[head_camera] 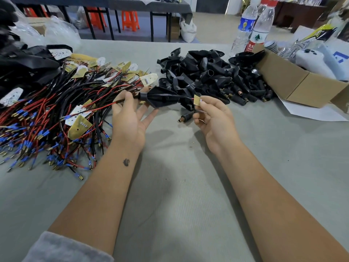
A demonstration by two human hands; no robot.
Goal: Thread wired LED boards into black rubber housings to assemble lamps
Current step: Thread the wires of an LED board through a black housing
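Observation:
A black rubber housing (162, 98) hangs above the grey table between my hands, with red and black wires running through it. My left hand (130, 118) pinches the wires where they leave the housing's narrow neck; its other fingers are spread. My right hand (213, 118) pinches the small yellow LED board (197, 100) at the housing's wide end. Another housing's threaded stem (184, 118) lies on the table just below the right fingers.
A heap of wired LED boards (56, 110) covers the table's left side. A pile of black housings (213, 74) sits at the back right. A cardboard box (294, 82), two water bottles (253, 25) and white paper (311, 112) stand at the far right.

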